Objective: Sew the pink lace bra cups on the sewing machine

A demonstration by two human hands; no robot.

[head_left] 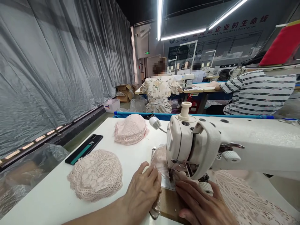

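My left hand [142, 190] lies flat with fingers stretched out, pressing a pink lace piece [158, 161] onto the bed of the white sewing machine [211, 147]. My right hand [201, 203] rests flat beside it, fingers extended toward the needle area under the machine head. The lace piece runs under the presser foot, which the machine head partly hides. More pink lace [248, 203] spreads to the right of my right hand.
A stack of pink lace cups [96, 178] lies left of my hands, another stack [131, 129] farther back. A black phone [84, 149] lies on the white table [47, 200]. Two people sit at sewing tables behind; grey plastic sheeting hangs on the left.
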